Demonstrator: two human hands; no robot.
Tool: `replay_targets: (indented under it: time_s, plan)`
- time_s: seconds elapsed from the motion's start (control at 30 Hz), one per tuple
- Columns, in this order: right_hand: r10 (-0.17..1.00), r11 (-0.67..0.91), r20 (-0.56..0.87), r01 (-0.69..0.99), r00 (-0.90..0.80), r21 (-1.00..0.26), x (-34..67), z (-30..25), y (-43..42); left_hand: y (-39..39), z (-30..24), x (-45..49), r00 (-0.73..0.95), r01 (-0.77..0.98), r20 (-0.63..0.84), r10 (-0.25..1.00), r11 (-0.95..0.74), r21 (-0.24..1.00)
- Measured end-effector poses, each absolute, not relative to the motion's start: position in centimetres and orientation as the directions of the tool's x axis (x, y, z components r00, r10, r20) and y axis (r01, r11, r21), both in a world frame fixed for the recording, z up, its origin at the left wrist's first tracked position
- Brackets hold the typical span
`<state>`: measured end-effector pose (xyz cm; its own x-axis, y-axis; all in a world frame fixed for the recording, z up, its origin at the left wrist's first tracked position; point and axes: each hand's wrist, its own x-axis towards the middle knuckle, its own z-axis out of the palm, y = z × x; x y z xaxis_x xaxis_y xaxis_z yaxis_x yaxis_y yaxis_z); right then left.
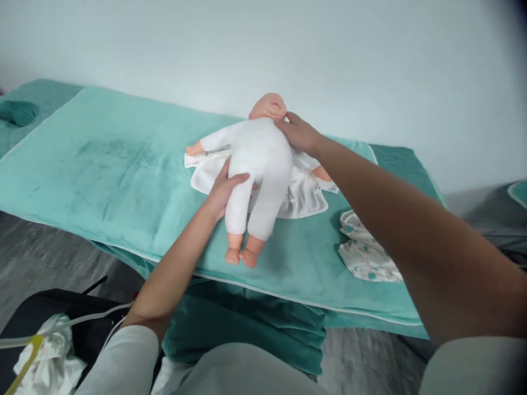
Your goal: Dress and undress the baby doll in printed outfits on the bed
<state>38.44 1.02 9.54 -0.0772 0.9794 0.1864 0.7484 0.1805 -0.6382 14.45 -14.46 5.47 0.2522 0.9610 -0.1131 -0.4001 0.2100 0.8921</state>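
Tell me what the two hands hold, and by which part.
A baby doll: the left hand grips it by the upper leg on that side; the right hand is against its neck, beside the head, fingers partly hidden.

Teal-covered bed (123,170), white garment (307,200) spread out mid-bed, crumpled printed cloth (366,255) to its right.
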Motion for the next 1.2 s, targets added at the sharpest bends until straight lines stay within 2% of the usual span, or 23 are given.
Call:
replay_targets:
  time_s: [0.07, 0.13, 0.2, 0.27, 0.33, 0.4, 0.47, 0.57, 0.63, 0.73, 0.83, 0.9, 1.0, 1.1, 1.2]
  plan:
    - [0.995, 0.101, 0.081, 0.687, -0.062, -0.72, 39.4, 8.7, -0.2, -15.2, 5.0, 16.0, 0.273, -0.4, -0.144, 0.951, 0.248, 0.882]
    - [0.998, 0.057, 0.04, 0.664, -0.041, -0.745, 39.9, 7.9, -0.7, -15.7, 4.3, 16.9, 0.272, -0.397, -0.169, 0.947, 0.271, 0.877]
    - [1.0, 0.015, 0.008, 0.698, -0.013, -0.716, 39.9, 7.9, -0.9, -16.0, 3.5, 17.4, 0.246, -0.412, -0.175, 0.953, 0.266, 0.871]
    - [0.999, 0.006, 0.034, 0.797, 0.019, -0.604, 39.1, 8.9, -1.1, -16.2, 2.6, 17.6, 0.206, -0.426, -0.164, 0.965, 0.239, 0.873]
    - [0.987, 0.057, 0.158, 0.916, 0.007, -0.397, 37.5, 10.7, -1.3, -16.1, 1.8, 17.7, 0.164, -0.405, -0.143, 0.976, 0.199, 0.892]
    - [0.956, 0.166, 0.272, 0.968, -0.111, -0.188, 34.9, 12.4, -1.4, -16.0, 1.2, 17.8, 0.112, -0.33, -0.124, 0.986, 0.155, 0.931]
    - [0.925, 0.336, 0.241, 0.929, -0.293, -0.157, 31.7, 12.9, -1.2, -15.8, 0.9, 18.0, 0.061, -0.231, -0.097, 0.993, 0.109, 0.967]
    - [0.855, 0.514, 0.049, 0.831, -0.517, -0.211, 27.1, 11.0, -0.3, -15.7, 1.0, 18.4, 0.051, -0.117, -0.095, 0.994, 0.1, 0.988]
    - [0.819, 0.558, -0.056, 0.815, -0.571, -0.154, 25.0, 9.0, 0.5, -15.6, 1.4, 18.4, 0.088, -0.066, -0.141, 0.986, 0.147, 0.987]
    - [0.807, 0.583, -0.082, 0.811, -0.585, -0.053, 24.3, 7.2, 1.7, -14.7, 2.2, 17.9, 0.11, 0.052, -0.154, 0.982, 0.149, 0.987]
    - [0.838, 0.542, 0.018, 0.826, -0.546, -0.155, 25.7, 7.5, 2.5, -12.3, 2.6, 16.6, 0.069, 0.298, 0.033, 0.997, -0.052, 0.953]
    - [0.871, 0.485, 0.078, 0.826, -0.485, -0.288, 27.0, 8.3, 2.8, -9.9, 2.5, 15.4, 0.011, 0.519, 0.191, 0.982, -0.169, 0.838]
    - [0.888, 0.448, 0.091, 0.801, -0.452, -0.396, 28.6, 9.1, 3.0, -6.2, 1.6, 13.7, -0.093, 0.749, 0.294, 0.951, -0.128, 0.65]
    - [0.859, 0.493, 0.059, 0.789, -0.509, -0.367, 29.8, 8.8, 2.9, -4.0, 0.5, 12.3, -0.176, 0.8, 0.285, 0.942, -0.032, 0.599]
    - [0.84, 0.519, 0.03, 0.785, -0.542, -0.337, 30.4, 8.4, 2.3, -3.6, -0.2, 11.4, -0.279, 0.762, 0.291, 0.915, 0.027, 0.647]
